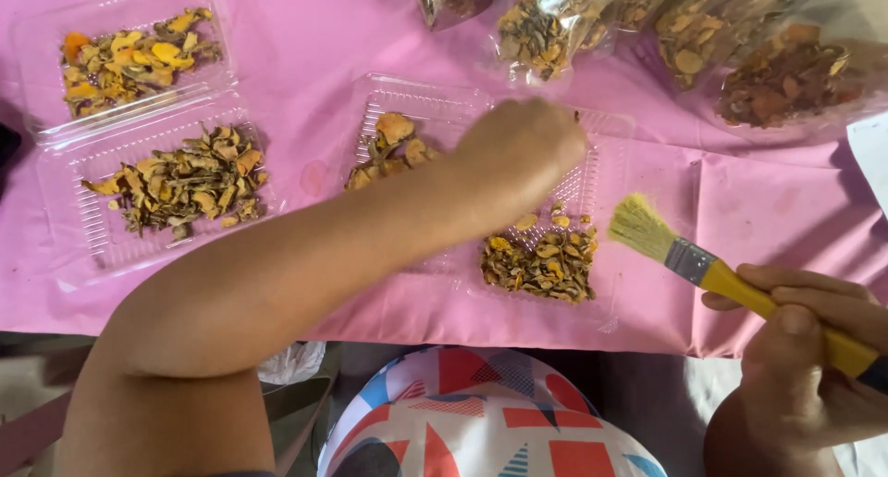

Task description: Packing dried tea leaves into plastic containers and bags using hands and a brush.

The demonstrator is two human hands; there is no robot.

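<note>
Left hand (523, 148) curled shut over the clear tray (592, 176) of dried slices (541, 262) on the pink counter (305, 42); right hand (814, 347) clamps the yellow-handled brush (689, 260), bristles just beside the tray.

We see a pink table cover (305, 42) under clear plastic trays (435, 102). The dried slices (541, 260) in the trays run from bright orange and yellow to dull brown; those in the clear bags (786, 74) at the top right look darker, perhaps reddish brown, though glare dulls them. Our right hand (814, 366) holds a brush (731, 278) with pale yellow-green bristles, a silver band and a yellow handle. The cloth (481, 412) below is white with red, blue and grey geometric shapes.
</note>
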